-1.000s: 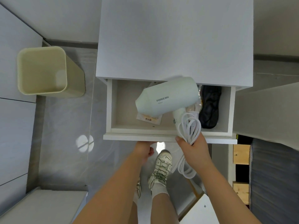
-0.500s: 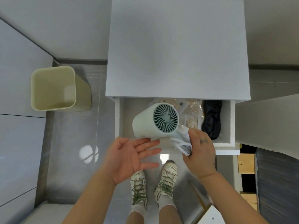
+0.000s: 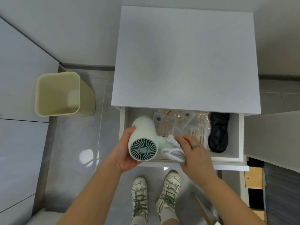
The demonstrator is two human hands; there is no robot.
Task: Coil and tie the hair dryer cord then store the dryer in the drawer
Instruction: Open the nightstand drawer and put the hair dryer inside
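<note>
Mint-green dryer (image 3: pixel 142 132) now hangs low over the front of the open drawer (image 3: pixel 241 135). The left hand (image 3: pixel 124 152), free half a second ago, now grips its barrel; the right hand (image 3: pixel 197 154) clasps the coiled cord (image 3: pixel 170 153) beside it. Lowering in seems imminent.

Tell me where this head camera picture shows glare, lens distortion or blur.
Head view: a round glare spot lies on the glossy grey floor tile. Head view: the wide lens slants the side edges of the white cabinet top. Head view: the pale green plastic hair dryer is sharp, its grille fins distinct, but print on the clear plastic packets is too soft to read.
</note>
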